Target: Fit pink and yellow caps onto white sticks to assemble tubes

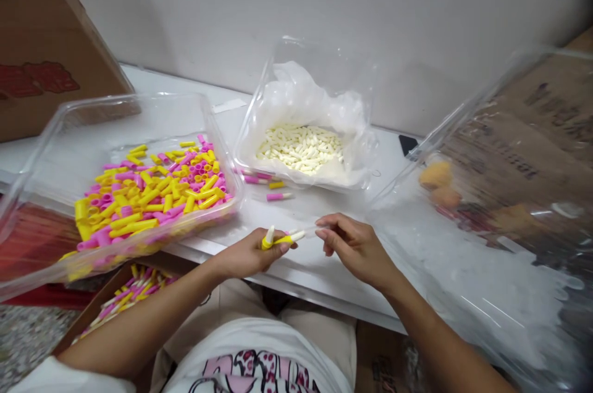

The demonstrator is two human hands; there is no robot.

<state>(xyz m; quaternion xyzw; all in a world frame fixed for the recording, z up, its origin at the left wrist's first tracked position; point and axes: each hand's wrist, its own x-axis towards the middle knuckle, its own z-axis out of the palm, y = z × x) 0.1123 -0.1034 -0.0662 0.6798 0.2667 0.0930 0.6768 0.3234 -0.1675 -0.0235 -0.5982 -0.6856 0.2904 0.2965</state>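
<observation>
My left hand [248, 255] is closed around two short yellow tubes with white tips. One yellow tube [283, 239] points right, its white tip [298, 235] sticking out past my thumb; the other tube [267, 243] stands nearly upright. Just right of the first tip, my right hand [354, 249] pinches a small clear plastic cap [313, 232]. The cap's open end is at or around the tip; I cannot tell how far over. Behind my hands, a pink tube with a white tip [278, 196] lies on the white table [296, 220].
A clear bin [217, 204] of pink and yellow tubes stands left. White pieces [303, 149] fill a bag-lined clear bin [259, 102] at centre. Clear caps [486, 300] fill a bin at right. Below left, a carton [99, 303] holds assembled pieces. A cardboard box [50, 41] stands far left.
</observation>
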